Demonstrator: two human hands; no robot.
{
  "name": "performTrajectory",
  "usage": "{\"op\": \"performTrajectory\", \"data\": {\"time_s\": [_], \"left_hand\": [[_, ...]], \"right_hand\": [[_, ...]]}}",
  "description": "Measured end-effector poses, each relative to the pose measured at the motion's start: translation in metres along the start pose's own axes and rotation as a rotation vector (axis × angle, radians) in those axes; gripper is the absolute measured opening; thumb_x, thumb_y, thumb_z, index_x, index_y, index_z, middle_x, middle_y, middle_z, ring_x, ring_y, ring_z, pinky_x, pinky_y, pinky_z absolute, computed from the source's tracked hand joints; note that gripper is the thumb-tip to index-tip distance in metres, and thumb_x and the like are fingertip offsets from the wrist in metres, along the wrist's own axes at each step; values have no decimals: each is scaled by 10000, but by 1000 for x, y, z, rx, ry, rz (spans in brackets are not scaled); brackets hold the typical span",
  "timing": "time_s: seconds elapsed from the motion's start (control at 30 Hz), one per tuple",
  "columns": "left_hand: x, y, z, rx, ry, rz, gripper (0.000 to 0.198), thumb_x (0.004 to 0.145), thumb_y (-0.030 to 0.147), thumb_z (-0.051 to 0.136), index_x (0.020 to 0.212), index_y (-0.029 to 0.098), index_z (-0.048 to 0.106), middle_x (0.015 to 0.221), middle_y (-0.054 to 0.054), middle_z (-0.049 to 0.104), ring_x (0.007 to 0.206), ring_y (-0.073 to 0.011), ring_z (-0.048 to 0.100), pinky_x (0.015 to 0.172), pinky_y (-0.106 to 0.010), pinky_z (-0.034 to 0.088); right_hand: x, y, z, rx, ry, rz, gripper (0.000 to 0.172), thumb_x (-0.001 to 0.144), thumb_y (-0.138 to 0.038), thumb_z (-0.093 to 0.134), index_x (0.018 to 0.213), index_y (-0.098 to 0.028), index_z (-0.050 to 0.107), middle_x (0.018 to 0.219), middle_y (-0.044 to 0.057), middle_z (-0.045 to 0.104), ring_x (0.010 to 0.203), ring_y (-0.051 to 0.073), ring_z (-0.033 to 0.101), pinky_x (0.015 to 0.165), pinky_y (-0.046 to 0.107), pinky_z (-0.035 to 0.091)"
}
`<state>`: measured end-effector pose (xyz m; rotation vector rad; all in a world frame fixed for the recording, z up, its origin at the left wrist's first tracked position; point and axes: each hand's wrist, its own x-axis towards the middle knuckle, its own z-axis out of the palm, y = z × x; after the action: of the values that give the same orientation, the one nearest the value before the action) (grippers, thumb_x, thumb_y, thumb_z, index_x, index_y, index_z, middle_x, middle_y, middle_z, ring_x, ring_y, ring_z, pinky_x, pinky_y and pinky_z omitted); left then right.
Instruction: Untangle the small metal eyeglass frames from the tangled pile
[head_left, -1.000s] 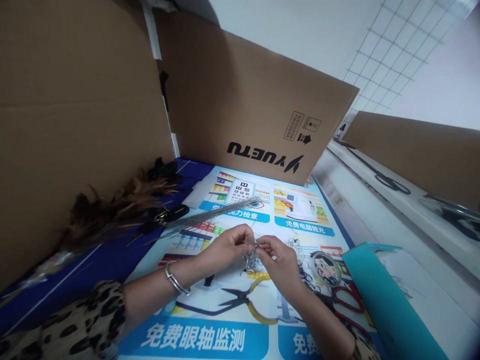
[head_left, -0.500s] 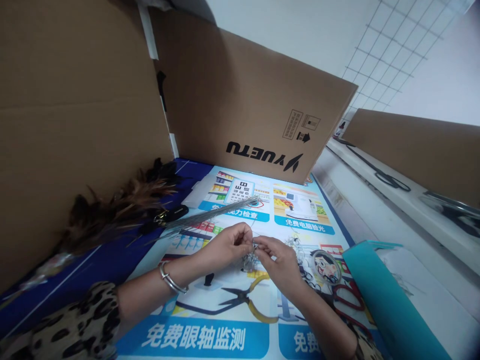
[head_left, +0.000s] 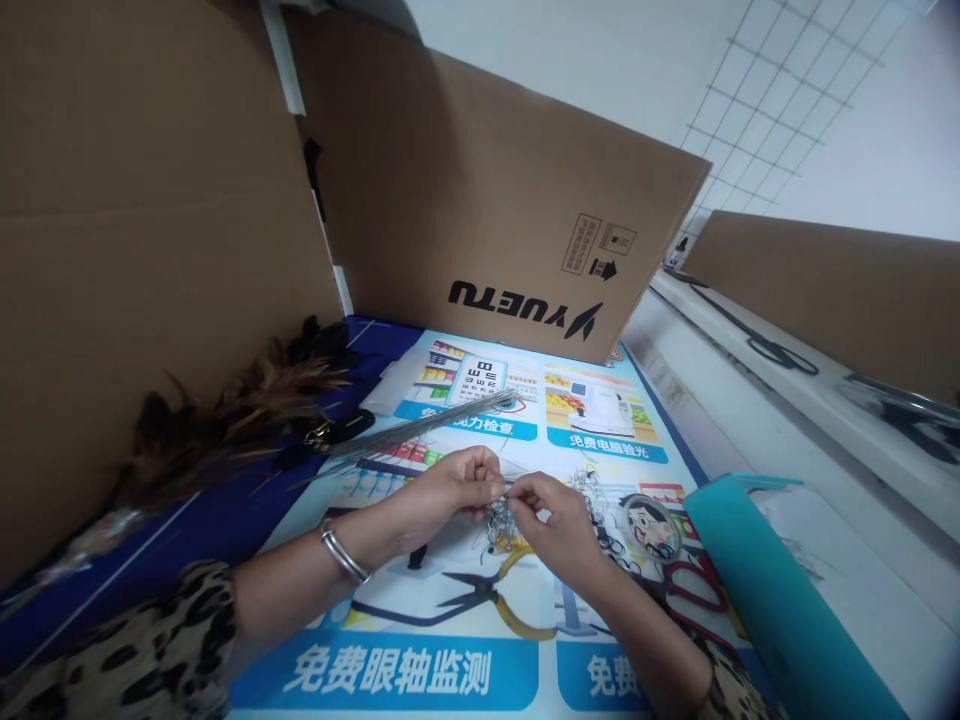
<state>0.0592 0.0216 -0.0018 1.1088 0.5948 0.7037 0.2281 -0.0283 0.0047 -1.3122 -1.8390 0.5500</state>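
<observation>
My left hand [head_left: 469, 482] and my right hand [head_left: 546, 510] meet over the printed mat, fingertips almost touching. Both are closed in a pinch on a thin wire [head_left: 507, 492], mostly hidden by the fingers. Just under the fingertips is a small tangle of silvery wire pieces [head_left: 499, 528]; whether it hangs from the fingers or lies on the mat I cannot tell. Nearer to me lie pliers with yellow handles [head_left: 517, 615], jaws apart. Beyond my left hand rests a bundle of long straight metal wires [head_left: 427, 425].
Dark brown feathers [head_left: 247, 420] and a black key fob [head_left: 352, 424] are at left. To the right are more wire pieces [head_left: 589, 490], a round tape roll [head_left: 651, 528], red-handled scissors [head_left: 697, 588] and a teal box [head_left: 772, 590]. Cardboard panels [head_left: 510, 200] stand behind and left.
My fingertips have shifted slightly, and the right hand's fingers are more curled. More of the small wire tangle beneath them shows. The view has moved a little.
</observation>
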Motion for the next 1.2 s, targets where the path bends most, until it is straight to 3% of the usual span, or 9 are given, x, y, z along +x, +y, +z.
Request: {"op": "performTrajectory", "data": {"time_s": [0.1, 0.2, 0.27, 0.43, 0.6, 0.73, 0.9, 1.03, 1.2], "left_hand": [[0, 1, 0, 31, 2, 2, 175, 752, 234, 609, 831, 172, 465, 688, 30, 489, 556, -73, 442, 529, -203, 366], [0, 3, 1, 242, 6, 68, 93, 767, 200, 552, 808, 182, 471, 666, 36, 472, 562, -91, 439, 526, -213, 361], [0, 4, 2, 509, 30, 147, 47, 765, 162, 512, 801, 187, 494, 658, 28, 487, 579, -111, 451, 535, -227, 358], [-5, 6, 6, 1111, 133, 343, 205, 752, 87, 431, 869, 187, 567, 825, -50, 587, 784, -193, 538, 696, -292, 401], [-7, 11, 8, 1416, 233, 348, 244, 752, 68, 399, 908, 148, 568, 850, -82, 588, 826, -220, 557, 728, -320, 413], [-8, 16, 10, 1538, 250, 340, 206, 728, 69, 418, 801, 141, 596, 799, -85, 577, 786, -222, 552, 690, -318, 406], [-7, 21, 10, 1275, 197, 325, 188, 666, 77, 463, 724, 157, 623, 717, -36, 577, 692, -164, 529, 633, -260, 388], [-4, 20, 7, 847, 173, 164, 131, 619, 107, 484, 660, 142, 603, 627, -1, 544, 567, -114, 468, 536, -222, 353], [-7, 14, 8, 300, -122, -166, 128, 605, 128, 492, 703, 139, 575, 544, 38, 464, 436, -72, 350, 416, -191, 283]], "right_hand": [[1, -3, -2, 87, 10, 106, 137, 737, -121, 494, 768, -192, 607, 675, -22, 604, 604, 112, 542, 578, 209, 435], [1, -4, -2, 108, 55, 154, 138, 739, -130, 501, 792, -186, 615, 686, -12, 621, 612, 123, 562, 578, 219, 450], [0, -3, 0, 64, 76, 113, 183, 745, -126, 497, 848, -194, 632, 739, 0, 652, 651, 133, 588, 616, 233, 466], [-5, -1, 4, -124, 88, -89, 278, 757, -101, 464, 940, -205, 646, 890, 25, 678, 741, 148, 602, 716, 261, 467], [-5, -6, 5, -126, 122, -42, 281, 708, -84, 478, 915, -192, 635, 767, 7, 656, 612, 125, 569, 617, 230, 459], [-4, -7, 5, -120, 121, 2, 285, 696, -83, 472, 904, -196, 632, 688, -15, 621, 558, 112, 542, 580, 217, 444], [-3, -2, 4, -191, 131, -20, 315, 693, -81, 465, 936, -194, 632, 719, -3, 635, 584, 124, 555, 609, 233, 442], [-2, 4, 1, -221, 118, 0, 332, 682, -65, 461, 936, -199, 627, 735, -2, 641, 593, 127, 565, 600, 232, 443], [2, 12, -5, -269, 122, -24, 276, 698, -45, 455, 841, -196, 637, 778, 12, 639, 698, 143, 589, 652, 239, 449]]}}
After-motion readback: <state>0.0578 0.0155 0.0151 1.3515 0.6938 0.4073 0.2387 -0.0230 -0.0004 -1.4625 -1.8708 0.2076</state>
